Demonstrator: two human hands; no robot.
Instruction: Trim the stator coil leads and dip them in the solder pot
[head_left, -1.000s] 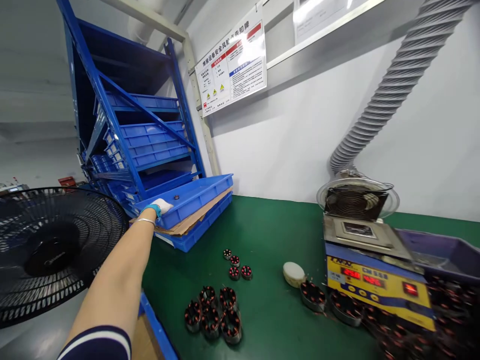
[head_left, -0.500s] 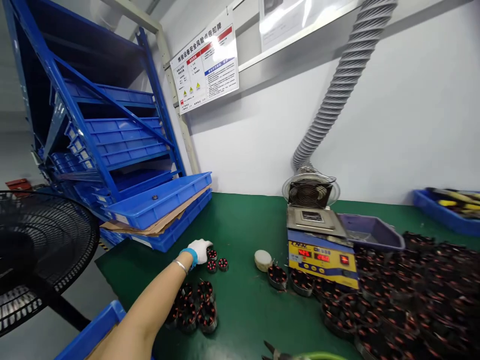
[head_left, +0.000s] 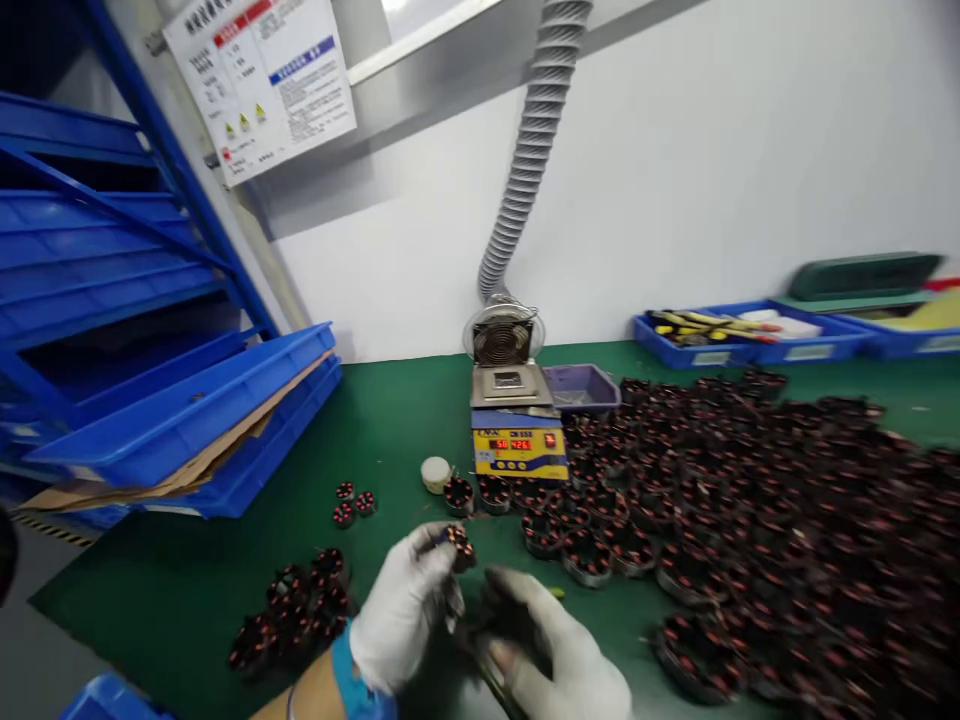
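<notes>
My left hand [head_left: 411, 600], in a white glove with a blue cuff, is closed around a small copper-wound motor stator [head_left: 459, 548], held up above the table. My right hand [head_left: 559, 650], gloved in white with darkened fingertips, is curled around green-handled pliers [head_left: 499, 690] just to the right. Motion smears this hand, and the pliers' jaws are hard to make out. Three small stators [head_left: 343, 515] with reddish windings stand on the green table [head_left: 397, 440] beyond my left hand. A cluster of larger wound stators [head_left: 289, 610] lies to its left.
Many dark wound stators [head_left: 720, 520] cover the right side. A yellow-and-blue heating station [head_left: 520, 453] stands at the middle under a grey exhaust hose [head_left: 529, 160], beside a round whitish pad [head_left: 435, 474] and a purple bin [head_left: 581, 387]. Blue trays [head_left: 225, 400] are stacked at left.
My left hand has come back from the small stators to the front middle, now holding a stator. My right hand has entered with the pliers. The view has swung right.
</notes>
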